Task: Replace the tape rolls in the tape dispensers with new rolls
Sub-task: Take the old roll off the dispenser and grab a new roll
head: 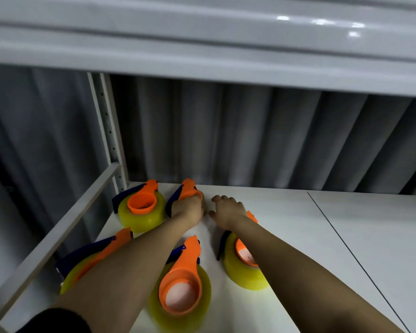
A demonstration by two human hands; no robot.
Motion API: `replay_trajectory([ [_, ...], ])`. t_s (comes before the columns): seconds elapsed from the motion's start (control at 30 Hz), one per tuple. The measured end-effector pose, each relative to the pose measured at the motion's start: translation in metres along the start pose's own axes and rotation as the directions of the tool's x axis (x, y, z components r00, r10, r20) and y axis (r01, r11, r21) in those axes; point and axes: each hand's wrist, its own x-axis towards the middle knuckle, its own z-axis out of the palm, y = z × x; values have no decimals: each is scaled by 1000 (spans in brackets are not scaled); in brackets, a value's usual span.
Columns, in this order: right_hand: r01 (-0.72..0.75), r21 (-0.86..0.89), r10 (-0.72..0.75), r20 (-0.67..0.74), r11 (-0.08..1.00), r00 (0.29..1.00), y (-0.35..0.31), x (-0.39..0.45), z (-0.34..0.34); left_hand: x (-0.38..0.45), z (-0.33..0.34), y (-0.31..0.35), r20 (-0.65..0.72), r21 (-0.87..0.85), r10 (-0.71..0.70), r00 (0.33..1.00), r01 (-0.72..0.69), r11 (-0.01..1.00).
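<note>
My left hand (189, 209) grips the far dispenser (186, 191) at the back of the white shelf (286, 224), fingers curled round it. My right hand (227, 210) hovers beside it, fingers relaxed. Judged step: picking up. Next: lift it clear of its neighbours.

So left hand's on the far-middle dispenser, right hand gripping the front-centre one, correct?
Not quite. In the head view the right hand grips nothing: it hovers open above the white shelf. The left hand does hold the far-middle dispenser.
</note>
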Motion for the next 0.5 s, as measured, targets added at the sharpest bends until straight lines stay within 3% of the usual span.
replay_trajectory([
  [0.1, -82, 407, 102, -29, 910, 994, -1, -1, -4, -2, -20, 9, 91, -287, -47, 995, 71, 955],
  [0.17, -80, 746, 127, -7, 661, 992, -5, -8, -11, -14, -35, 15, 139, -492, -53, 989, 115, 863],
  [0.23, -42, 934, 90, 11, 354, 996, -9, -19, -18, -31, -45, 18, 162, -657, -13, 987, 118, 744],
  [0.3, 4, 981, 22, -9, 193, 1000, -11, -35, -23, -50, -52, 22, 120, -787, 56, 991, 60, 614],
  [0.37, 78, 986, 7, -80, 148, 997, -10, -46, -22, -63, -54, 23, 99, -843, 107, 989, 26, 537],
  [0.5, 157, 982, 49, -162, 101, 986, -10, -64, -19, -81, -58, 22, 126, -869, 132, 983, 45, 493],
])
